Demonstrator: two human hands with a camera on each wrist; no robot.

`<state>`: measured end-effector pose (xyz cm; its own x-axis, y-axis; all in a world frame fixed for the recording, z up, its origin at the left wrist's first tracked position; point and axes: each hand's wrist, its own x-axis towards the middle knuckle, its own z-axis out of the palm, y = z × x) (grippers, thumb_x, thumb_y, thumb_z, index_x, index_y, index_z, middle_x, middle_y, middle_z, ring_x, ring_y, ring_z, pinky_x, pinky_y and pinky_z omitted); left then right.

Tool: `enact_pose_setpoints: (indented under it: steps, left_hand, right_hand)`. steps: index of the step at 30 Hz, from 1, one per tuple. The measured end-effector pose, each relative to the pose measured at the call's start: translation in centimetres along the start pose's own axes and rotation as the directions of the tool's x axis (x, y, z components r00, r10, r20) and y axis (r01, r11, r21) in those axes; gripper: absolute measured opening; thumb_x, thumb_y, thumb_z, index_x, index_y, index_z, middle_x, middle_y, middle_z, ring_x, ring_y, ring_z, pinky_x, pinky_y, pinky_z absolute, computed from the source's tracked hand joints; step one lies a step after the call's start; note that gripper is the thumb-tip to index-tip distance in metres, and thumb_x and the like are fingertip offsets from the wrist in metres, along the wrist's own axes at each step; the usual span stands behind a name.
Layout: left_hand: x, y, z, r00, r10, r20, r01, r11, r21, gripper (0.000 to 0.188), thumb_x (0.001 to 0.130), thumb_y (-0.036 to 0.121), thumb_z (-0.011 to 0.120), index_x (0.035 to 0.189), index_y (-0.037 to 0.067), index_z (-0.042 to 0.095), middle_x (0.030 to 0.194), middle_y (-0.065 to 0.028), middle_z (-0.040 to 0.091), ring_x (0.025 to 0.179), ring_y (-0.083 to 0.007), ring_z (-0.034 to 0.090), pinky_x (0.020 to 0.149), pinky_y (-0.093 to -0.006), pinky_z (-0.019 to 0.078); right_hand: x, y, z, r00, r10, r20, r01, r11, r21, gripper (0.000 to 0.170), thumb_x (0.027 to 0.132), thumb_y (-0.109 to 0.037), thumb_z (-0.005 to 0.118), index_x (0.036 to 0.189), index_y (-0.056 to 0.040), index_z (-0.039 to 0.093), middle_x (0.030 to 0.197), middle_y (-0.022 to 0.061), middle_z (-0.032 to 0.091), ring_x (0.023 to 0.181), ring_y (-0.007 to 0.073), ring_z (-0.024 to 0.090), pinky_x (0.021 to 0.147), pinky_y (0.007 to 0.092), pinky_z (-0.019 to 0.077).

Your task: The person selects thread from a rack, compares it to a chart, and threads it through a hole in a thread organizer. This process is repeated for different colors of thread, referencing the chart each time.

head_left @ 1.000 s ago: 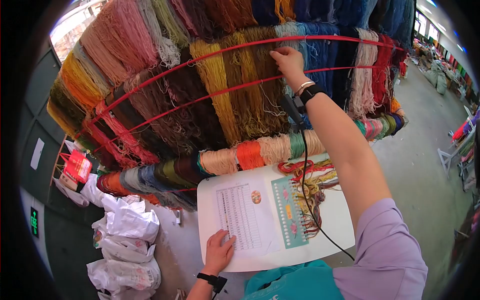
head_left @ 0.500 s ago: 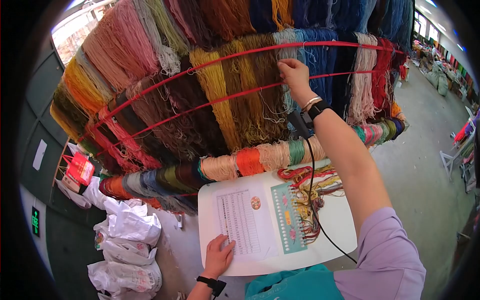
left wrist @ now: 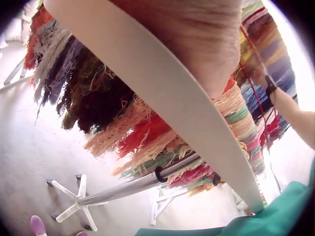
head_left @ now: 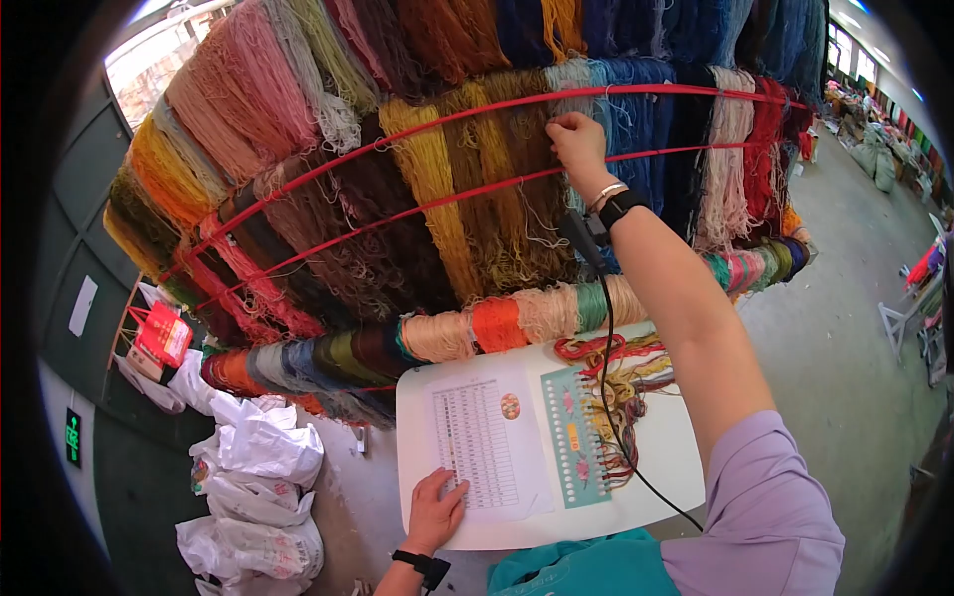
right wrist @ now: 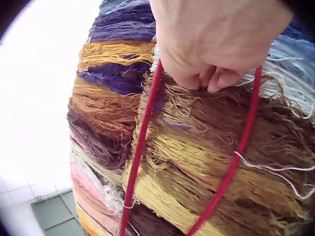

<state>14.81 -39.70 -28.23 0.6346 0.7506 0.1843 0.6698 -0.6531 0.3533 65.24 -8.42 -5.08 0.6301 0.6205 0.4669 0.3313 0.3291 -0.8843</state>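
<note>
The right hand (head_left: 581,147) is at the hanging skeins, between two red straps (head_left: 457,187). Its curled fingers pinch at the edge of the dark brown yarn (right wrist: 231,115), beside a pale grey-blue skein (head_left: 569,79); the back of the hand (right wrist: 221,34) hides part of the grip. Relaxed and slightly spread, the fingers of the left hand (head_left: 435,509) rest on a printed table sheet (head_left: 492,437) on a white board (head_left: 636,507). To the sheet's right lies a teal punched card (head_left: 576,442) with coloured thread samples (head_left: 621,407) along its edge.
Rolled skeins (head_left: 497,323) line a bar just beyond the board. White bags (head_left: 263,497) and a red bag (head_left: 162,335) are at the left. A black cable (head_left: 621,437) hangs across the board. A wheeled stand base (left wrist: 78,199) is on the floor below.
The head view has shifted, so the rack and board appear slightly lower. The right hand moved slightly right, then a little back left, staying at the brown yarn. The left hand stays on the sheet.
</note>
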Motion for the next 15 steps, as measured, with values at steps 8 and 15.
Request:
enact_pose_setpoints:
  steps: [8, 15]
  left_hand:
    - [-0.1, -0.1, 0.1, 1.000, -0.001, 0.011, 0.001, 1.000, 0.010, 0.042, 0.080, 0.016, 0.069, 0.123, 0.019, 0.070, 0.133, -0.0119, 0.055, 0.130, -0.0348, 0.050, 0.108, -0.0499, 0.0378]
    - [0.0, 0.0, 0.0, 1.000, -0.002, 0.005, 0.002, 1.000, 0.012, 0.043, 0.079, 0.015, 0.069, 0.122, 0.020, 0.070, 0.133, -0.0116, 0.056, 0.130, -0.0344, 0.050, 0.108, -0.0496, 0.0380]
  right_hand:
    - [-1.5, -0.5, -1.3, 0.995, 0.072, 0.064, -0.090, 0.935, 0.342, 0.012, 0.086, -0.012, 0.070, 0.093, -0.0017, 0.070, 0.078, 0.0020, 0.066, 0.064, 0.0122, 0.062, 0.055, 0.0277, 0.0471]
    - [-2.3, 0.1, -2.7, 0.987, 0.089, 0.137, -0.143, 0.878, 0.456, 0.012, 0.090, -0.013, 0.071, 0.098, -0.0055, 0.068, 0.083, -0.0010, 0.065, 0.065, 0.0078, 0.060, 0.053, 0.0233, 0.0434]
